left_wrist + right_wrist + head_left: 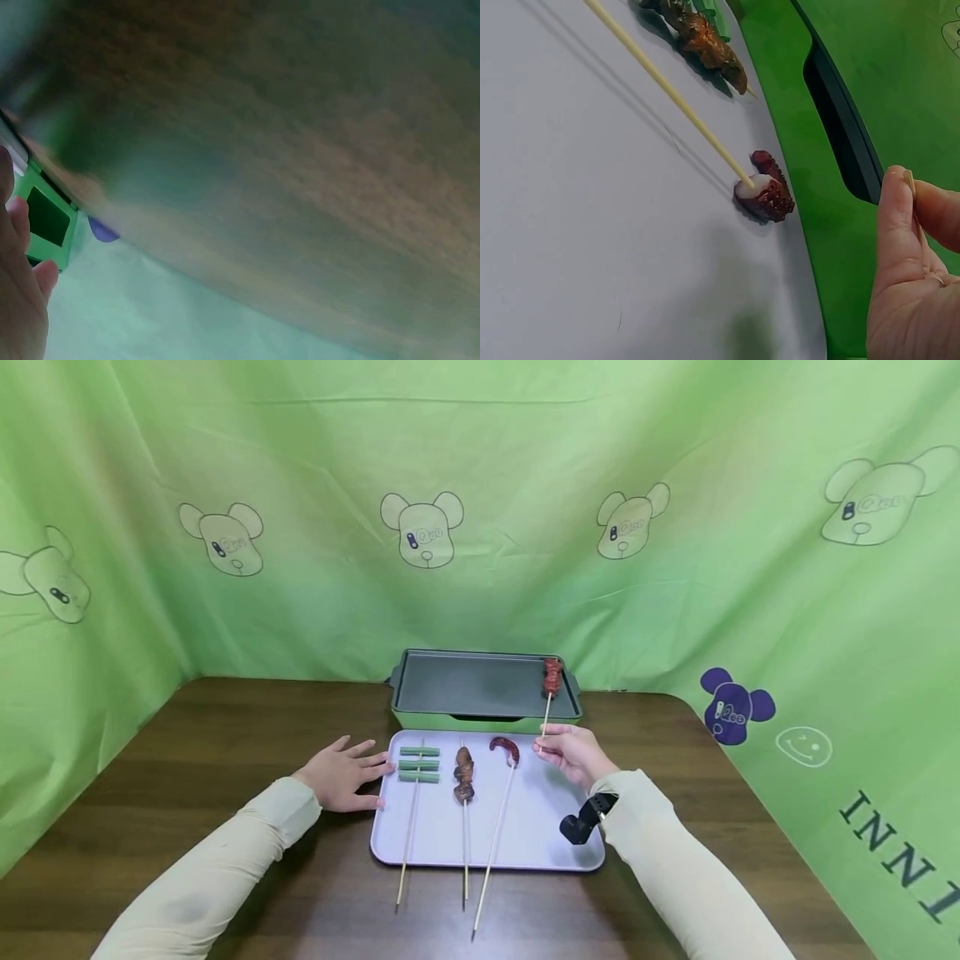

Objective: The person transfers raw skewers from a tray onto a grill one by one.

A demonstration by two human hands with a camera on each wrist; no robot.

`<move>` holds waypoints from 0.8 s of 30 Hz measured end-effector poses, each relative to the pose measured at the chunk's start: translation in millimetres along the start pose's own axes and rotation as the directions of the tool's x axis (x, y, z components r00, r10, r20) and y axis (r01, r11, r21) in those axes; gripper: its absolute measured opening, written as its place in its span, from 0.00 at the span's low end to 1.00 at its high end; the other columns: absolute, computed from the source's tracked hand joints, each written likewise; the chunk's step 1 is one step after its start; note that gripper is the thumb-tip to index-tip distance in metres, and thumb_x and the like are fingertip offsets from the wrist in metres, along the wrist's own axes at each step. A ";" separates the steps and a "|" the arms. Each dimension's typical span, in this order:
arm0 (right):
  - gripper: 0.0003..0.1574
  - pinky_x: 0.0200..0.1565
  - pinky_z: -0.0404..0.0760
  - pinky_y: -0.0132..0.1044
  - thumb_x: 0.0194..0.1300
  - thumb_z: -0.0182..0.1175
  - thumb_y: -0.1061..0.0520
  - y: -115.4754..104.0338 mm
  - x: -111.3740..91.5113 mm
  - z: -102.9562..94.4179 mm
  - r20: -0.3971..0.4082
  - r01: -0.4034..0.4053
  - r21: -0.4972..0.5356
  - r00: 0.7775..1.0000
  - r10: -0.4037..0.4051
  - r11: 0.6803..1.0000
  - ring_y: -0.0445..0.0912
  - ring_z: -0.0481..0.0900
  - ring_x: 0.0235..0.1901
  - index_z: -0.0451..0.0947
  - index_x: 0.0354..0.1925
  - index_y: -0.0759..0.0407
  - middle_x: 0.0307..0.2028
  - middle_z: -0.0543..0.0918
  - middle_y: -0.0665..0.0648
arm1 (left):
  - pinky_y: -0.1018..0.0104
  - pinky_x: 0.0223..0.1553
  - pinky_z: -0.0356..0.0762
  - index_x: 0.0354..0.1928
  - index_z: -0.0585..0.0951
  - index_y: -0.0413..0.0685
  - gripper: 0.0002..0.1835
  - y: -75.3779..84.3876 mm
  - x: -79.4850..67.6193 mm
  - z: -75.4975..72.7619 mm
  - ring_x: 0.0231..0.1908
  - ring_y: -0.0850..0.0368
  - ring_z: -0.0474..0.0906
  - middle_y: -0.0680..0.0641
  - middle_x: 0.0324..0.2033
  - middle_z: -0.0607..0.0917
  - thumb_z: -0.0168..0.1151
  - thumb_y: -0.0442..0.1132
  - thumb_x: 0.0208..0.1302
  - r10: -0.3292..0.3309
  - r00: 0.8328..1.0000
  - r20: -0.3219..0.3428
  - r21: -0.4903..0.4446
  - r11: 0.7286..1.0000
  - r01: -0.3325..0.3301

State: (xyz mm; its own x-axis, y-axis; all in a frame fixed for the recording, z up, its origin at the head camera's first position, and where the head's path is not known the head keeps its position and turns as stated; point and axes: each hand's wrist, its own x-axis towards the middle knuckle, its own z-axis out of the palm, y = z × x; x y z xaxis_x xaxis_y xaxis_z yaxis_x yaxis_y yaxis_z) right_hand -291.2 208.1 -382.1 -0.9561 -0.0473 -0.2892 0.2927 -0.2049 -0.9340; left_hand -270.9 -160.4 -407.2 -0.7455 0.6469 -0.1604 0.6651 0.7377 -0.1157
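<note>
My right hand [573, 755] pinches the bare stick of a red meat skewer [552, 678] between thumb and fingers. The meat is over the right end of the dark griddle [465, 687]; contact with the plate cannot be told. My left hand [341, 777] lies with spread fingers, fingertips at the left rim of the white tray [543, 835]. On that tray are a green vegetable skewer [418, 764], a brown meat skewer [464, 777] and an octopus tentacle skewer [507, 747]. The right wrist view shows the tentacle [769, 199] close to the tray's edge.
The griddle's green base [435, 721] stands right behind the tray on a brown wooden table [247, 735]. Skewer sticks overhang the tray's front edge. A green printed curtain [510, 602] hangs behind and at both sides.
</note>
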 end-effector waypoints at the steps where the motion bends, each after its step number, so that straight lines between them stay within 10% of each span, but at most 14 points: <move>1: 0.26 0.32 0.81 0.27 0.64 0.48 0.77 0.1 -0.3 -1.1 -0.006 0.002 0.006 1.000 -0.002 1.000 0.41 0.82 0.24 0.59 0.61 0.81 0.24 0.82 0.56 | 0.41 0.66 0.51 0.69 0.68 0.53 0.36 1.1 1.0 0.3 0.70 0.44 0.55 0.49 0.68 0.67 0.44 0.66 0.67 0.001 1.000 0.001 0.004 1.000 -0.001; 8: 0.09 0.29 0.81 0.27 0.65 0.50 0.75 0.9 -2.7 -5.5 -0.039 0.005 0.031 0.999 -0.004 1.000 0.40 0.81 0.21 0.73 0.43 0.72 0.21 0.82 0.55 | 0.42 0.66 0.50 0.70 0.66 0.55 0.36 5.8 6.9 0.8 0.70 0.45 0.55 0.50 0.69 0.66 0.42 0.66 0.68 0.012 1.000 0.016 0.009 1.000 -0.012; 24: 0.18 0.29 0.81 0.28 0.70 0.54 0.62 5.1 -5.8 4.0 -0.020 -0.037 -0.107 0.999 0.035 0.994 0.39 0.80 0.19 0.67 0.52 0.74 0.21 0.79 0.53 | 0.42 0.66 0.51 0.70 0.66 0.55 0.36 -2.9 1.0 4.4 0.70 0.45 0.55 0.50 0.68 0.66 0.43 0.66 0.67 -0.014 1.000 0.015 0.020 1.000 0.014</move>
State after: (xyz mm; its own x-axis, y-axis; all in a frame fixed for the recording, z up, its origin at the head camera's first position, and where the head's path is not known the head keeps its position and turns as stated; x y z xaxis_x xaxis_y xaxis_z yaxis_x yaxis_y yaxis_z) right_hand -284.2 203.4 -384.3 -0.9447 -0.0345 -0.3260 0.3278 -0.0972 -0.9397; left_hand -273.4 -162.7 -411.4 -0.7543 0.6333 -0.1734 0.6553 0.7427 -0.1380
